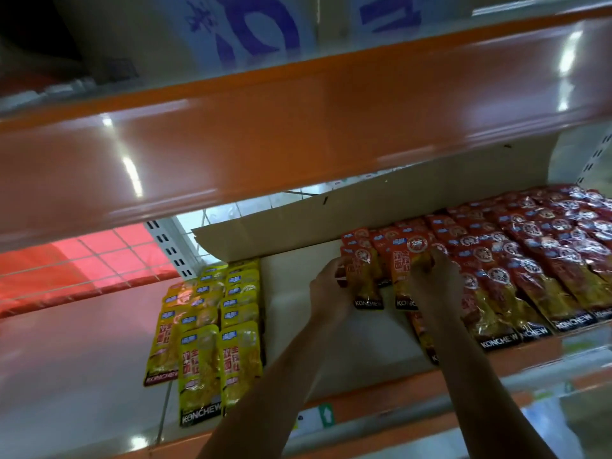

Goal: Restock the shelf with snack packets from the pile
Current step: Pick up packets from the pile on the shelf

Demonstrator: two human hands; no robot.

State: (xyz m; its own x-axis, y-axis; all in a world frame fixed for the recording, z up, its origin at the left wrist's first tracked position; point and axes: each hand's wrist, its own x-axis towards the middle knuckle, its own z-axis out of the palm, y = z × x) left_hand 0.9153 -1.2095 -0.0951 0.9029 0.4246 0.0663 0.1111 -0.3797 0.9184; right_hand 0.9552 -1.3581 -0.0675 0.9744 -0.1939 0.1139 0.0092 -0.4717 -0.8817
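Note:
Both my arms reach into the shelf (331, 329) from the bottom of the view. My left hand (329, 288) grips the left edge of a red-and-yellow snack packet (364, 276) lying at the left end of the red rows. My right hand (435, 276) holds the neighbouring red packet (405, 270), fingers curled over its right side. Rows of overlapping red packets (536, 253) fill the shelf to the right. A block of yellow packets (212, 329) lies further left, with bare shelf between it and my hands.
A cardboard sheet (331, 223) stands along the back of the shelf. An orange upper shelf front (298, 127) hangs close overhead. The shelf's orange front lip (364, 389) runs under my forearms. A wire grid (99, 256) backs the left section.

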